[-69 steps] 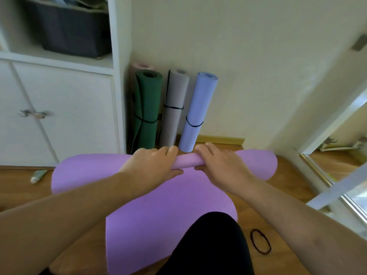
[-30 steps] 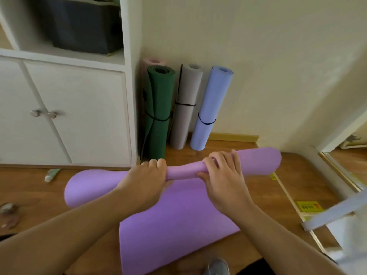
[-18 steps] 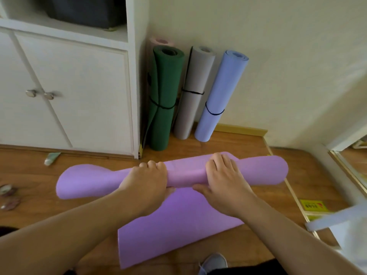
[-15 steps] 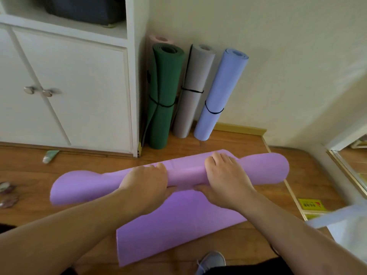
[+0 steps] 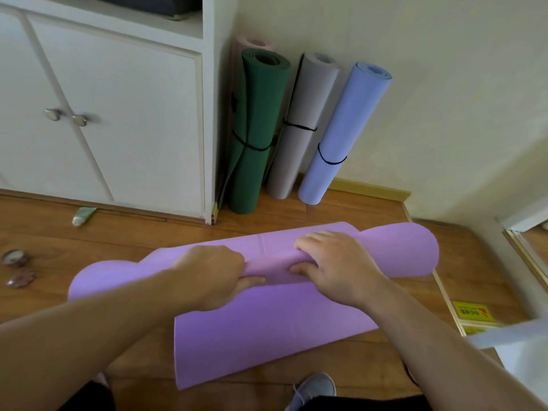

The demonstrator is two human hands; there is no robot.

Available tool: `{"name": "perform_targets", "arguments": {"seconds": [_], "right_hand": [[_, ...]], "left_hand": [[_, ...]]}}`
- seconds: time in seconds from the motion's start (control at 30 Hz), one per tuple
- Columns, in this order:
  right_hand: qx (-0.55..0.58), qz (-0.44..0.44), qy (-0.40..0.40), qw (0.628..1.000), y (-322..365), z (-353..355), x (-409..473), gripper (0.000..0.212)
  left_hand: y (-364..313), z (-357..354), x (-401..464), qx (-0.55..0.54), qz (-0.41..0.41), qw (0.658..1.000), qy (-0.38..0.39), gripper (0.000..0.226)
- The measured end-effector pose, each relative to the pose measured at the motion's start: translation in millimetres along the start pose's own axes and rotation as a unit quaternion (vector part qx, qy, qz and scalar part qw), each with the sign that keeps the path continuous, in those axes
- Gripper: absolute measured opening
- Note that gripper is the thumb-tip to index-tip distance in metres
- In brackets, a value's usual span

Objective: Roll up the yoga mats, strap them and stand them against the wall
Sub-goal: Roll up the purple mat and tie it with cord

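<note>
A purple yoga mat (image 5: 267,330) lies on the wooden floor, its far part wound into a roll that runs left to right. My left hand (image 5: 213,274) grips the roll near its middle, thumb tucked under the near side. My right hand (image 5: 335,268) holds the roll beside it, fingers over the top and thumb underneath. A flat stretch of the mat reaches toward me. Against the wall stand a green mat (image 5: 255,129), a grey mat (image 5: 299,123) and a blue mat (image 5: 341,132), each rolled and bound by a black strap. A pink roll (image 5: 252,43) peeks out behind the green one.
A white cabinet (image 5: 124,114) with two knobs stands at the left. On the floor lie a small tube (image 5: 83,216) and two round items (image 5: 16,266) at the far left. A yellow label (image 5: 471,312) and a mirror frame (image 5: 525,259) sit at the right. My grey shoe (image 5: 314,387) shows below.
The roll has grown thicker and the flat stretch shorter as both hands wound the mat. The view has tilted down and nearer to the floor.
</note>
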State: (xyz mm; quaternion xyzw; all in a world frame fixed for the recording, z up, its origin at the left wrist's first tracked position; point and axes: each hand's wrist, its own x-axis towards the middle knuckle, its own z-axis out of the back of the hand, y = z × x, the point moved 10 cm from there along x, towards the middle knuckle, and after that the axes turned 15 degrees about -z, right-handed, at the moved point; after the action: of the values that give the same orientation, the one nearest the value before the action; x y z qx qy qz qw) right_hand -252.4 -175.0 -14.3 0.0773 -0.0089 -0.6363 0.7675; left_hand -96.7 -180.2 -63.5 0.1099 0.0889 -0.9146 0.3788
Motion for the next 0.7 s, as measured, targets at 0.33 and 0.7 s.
{"name": "perform_targets", "arguments": {"seconds": [0.33, 0.7], "right_hand": [[-0.129, -0.096, 0.072, 0.984, 0.9, -14.9, -3.0, 0.051], [-0.102, -0.065, 0.172, 0.978, 10.3, -40.7, -9.4, 0.045]], "left_hand": [[10.8, -7.5, 1.7, -0.077, 0.059, 0.995, -0.006, 0.051], [-1.7, -44.1, -8.6, -0.160, 0.049, 0.982, 0.093, 0.055]]}}
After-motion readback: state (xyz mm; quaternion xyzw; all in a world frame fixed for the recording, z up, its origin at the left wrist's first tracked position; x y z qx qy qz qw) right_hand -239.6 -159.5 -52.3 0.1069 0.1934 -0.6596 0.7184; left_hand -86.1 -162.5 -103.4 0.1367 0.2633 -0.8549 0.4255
